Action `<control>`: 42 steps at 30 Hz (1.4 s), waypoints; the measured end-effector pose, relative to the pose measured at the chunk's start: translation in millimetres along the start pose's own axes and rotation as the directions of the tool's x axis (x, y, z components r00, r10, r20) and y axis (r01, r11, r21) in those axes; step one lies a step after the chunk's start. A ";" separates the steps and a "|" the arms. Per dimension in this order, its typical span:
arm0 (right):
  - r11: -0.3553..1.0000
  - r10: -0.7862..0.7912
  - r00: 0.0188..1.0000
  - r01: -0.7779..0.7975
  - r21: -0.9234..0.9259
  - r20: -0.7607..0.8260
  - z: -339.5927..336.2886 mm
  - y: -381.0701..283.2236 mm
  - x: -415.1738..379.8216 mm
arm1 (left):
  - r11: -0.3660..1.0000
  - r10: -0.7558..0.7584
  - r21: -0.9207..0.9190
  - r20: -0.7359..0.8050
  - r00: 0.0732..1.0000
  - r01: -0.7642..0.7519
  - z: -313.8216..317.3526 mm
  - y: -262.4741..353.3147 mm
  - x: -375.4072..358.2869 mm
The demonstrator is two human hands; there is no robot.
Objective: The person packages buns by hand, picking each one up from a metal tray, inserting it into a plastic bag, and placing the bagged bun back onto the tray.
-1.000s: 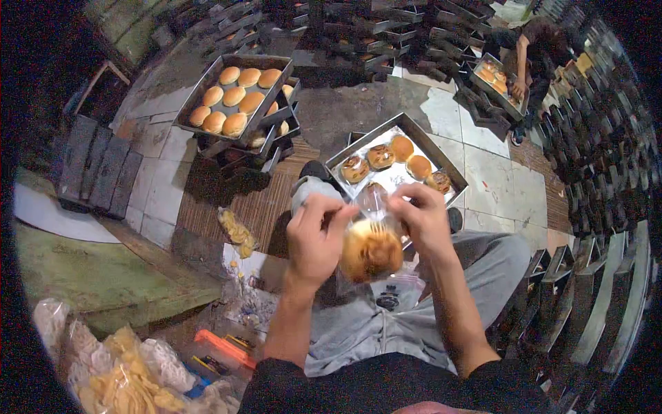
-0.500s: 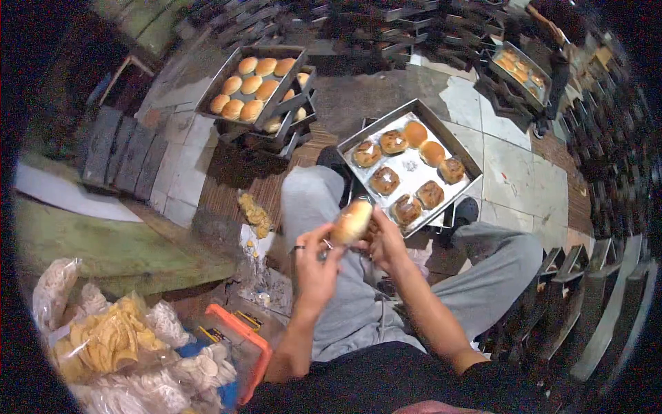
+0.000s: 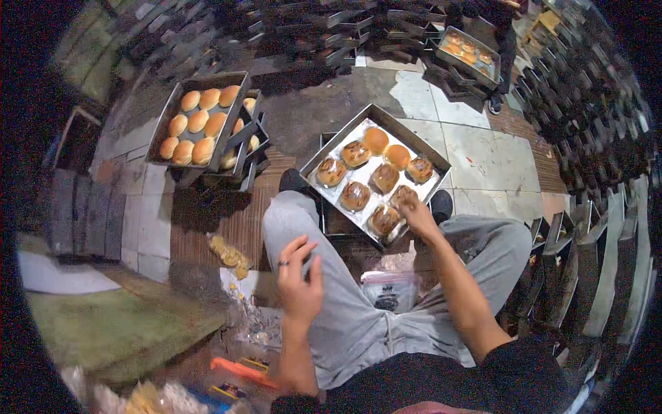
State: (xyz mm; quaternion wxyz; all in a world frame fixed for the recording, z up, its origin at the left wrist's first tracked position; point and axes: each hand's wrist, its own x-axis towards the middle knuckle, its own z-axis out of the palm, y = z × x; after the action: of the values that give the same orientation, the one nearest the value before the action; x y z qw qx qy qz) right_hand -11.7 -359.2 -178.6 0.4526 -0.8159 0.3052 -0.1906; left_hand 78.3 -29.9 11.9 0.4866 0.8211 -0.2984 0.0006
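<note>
A square metal tray (image 3: 434, 153) lined with white stands in front of my knees. It holds several brown-topped buns in clear wrap (image 3: 355, 196) and two smooth golden buns (image 3: 376, 141). My right hand (image 3: 419, 219) reaches over the tray's near right side, its fingers closed on a brown-topped bun (image 3: 401, 195) that they partly cover. My left hand (image 3: 301, 279) hovers above my left thigh with its fingers apart, holding nothing. Between my thighs lies a clear plastic bag (image 3: 389, 291) with something dark in it.
Stacked trays of golden buns (image 3: 198, 121) stand at the left. A further tray of buns (image 3: 470, 55) is at the back right, near a standing person (image 3: 507, 55). Dark metal pans are piled along the right and back. An orange-rimmed crate (image 3: 241, 372) sits at lower left.
The bun that both hands held has left them, and a bun now fills the tray's middle gap. My right hand moved forward to the tray; my left hand drew away, opening. The view shifted.
</note>
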 end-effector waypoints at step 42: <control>0.957 -0.240 0.955 0.202 0.208 0.177 -30.5 -214.6 -118.9 | 0.513 -0.286 -0.638 0.504 0.815 0.574 116.3 48.3 54.4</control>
State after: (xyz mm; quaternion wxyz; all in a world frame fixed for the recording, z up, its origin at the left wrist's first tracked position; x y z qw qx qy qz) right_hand -47.9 -211.8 16.5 0.5315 -0.8137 0.1455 -0.1850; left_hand 65.7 -166.3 5.1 0.7129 0.5691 -0.1305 -0.3883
